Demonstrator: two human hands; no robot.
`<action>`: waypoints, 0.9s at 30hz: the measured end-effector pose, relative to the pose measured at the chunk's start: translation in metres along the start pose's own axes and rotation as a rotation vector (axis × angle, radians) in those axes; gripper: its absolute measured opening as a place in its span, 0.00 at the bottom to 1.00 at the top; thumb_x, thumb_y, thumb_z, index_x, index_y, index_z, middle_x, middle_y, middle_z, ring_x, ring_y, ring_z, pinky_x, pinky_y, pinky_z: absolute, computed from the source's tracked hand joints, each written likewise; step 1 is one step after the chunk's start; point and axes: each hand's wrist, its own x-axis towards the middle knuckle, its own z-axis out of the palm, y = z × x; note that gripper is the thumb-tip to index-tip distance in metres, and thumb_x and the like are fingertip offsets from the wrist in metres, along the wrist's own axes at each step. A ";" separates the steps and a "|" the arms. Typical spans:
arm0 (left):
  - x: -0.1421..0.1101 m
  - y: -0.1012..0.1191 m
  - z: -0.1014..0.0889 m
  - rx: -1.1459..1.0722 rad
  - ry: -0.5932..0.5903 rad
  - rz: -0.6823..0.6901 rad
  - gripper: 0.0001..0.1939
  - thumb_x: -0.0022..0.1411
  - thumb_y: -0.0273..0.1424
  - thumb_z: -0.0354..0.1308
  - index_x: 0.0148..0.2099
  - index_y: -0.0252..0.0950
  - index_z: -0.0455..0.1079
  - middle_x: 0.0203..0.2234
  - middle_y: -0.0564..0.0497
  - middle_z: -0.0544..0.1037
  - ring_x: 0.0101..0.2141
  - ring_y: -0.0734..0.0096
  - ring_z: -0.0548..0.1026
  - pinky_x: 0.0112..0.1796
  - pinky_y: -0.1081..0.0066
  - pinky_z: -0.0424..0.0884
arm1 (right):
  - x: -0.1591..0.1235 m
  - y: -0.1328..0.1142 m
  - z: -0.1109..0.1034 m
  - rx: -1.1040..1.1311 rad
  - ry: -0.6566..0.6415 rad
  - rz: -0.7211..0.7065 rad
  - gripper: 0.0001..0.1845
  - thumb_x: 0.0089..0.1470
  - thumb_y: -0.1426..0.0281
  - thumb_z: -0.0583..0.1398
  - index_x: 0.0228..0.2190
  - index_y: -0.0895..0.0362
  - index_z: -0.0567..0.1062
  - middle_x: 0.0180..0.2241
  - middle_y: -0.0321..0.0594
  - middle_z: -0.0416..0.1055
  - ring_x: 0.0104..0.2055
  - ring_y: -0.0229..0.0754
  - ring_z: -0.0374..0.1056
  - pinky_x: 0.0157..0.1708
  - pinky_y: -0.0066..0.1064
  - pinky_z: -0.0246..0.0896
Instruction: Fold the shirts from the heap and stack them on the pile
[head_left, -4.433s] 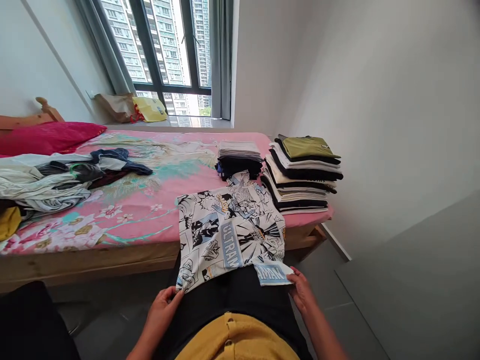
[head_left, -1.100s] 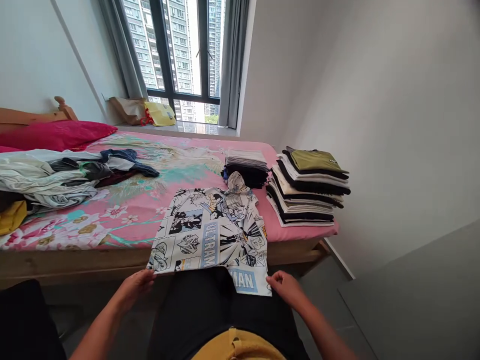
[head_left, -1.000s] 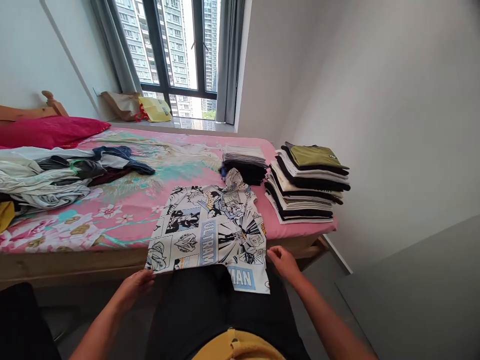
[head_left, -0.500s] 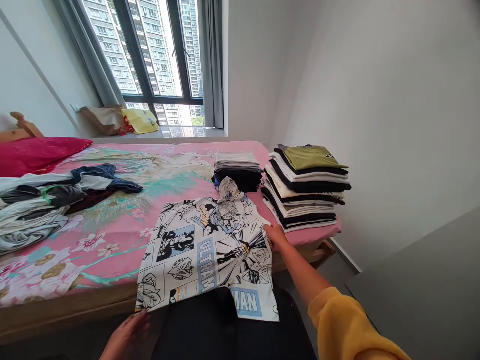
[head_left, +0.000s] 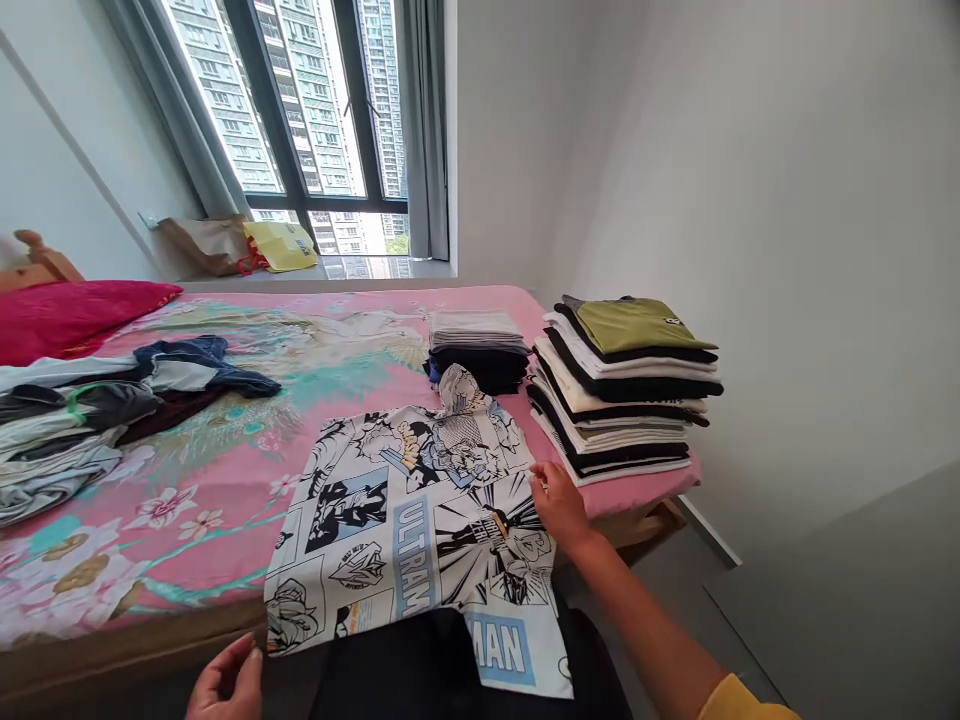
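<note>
A white printed shirt (head_left: 360,540) with comic figures and blue "ULTRAMAN" lettering lies over the bed's near edge, with what looks like a hood or collar at its far end. Its lower part hangs across the dark-clad lap, creased near the middle. My right hand (head_left: 561,508) pinches the shirt's right side edge between thumb and fingers. Just below the shirt's near left corner is my left hand (head_left: 227,682), fingers curled but apart, with no cloth visible in it.
The floral pink bed (head_left: 300,455) holds a tall folded clothes stack (head_left: 626,390) at right and a smaller folded stack (head_left: 478,350) beside it. At left lie a loose clothes heap (head_left: 97,410) and a red pillow (head_left: 75,315). Bags (head_left: 277,245) rest on the windowsill.
My left hand has come off the shirt's near left corner and moved down and left. My right hand has shifted slightly lower, still at the shirt's right edge.
</note>
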 end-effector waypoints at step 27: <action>0.214 0.154 0.170 0.586 -0.202 0.417 0.37 0.58 0.49 0.48 0.65 0.39 0.49 0.63 0.40 0.54 0.61 0.51 0.52 0.57 0.42 0.33 | 0.159 -0.008 0.126 -0.547 -0.272 -0.162 0.15 0.58 0.63 0.50 0.34 0.58 0.72 0.39 0.50 0.70 0.43 0.51 0.65 0.36 0.36 0.55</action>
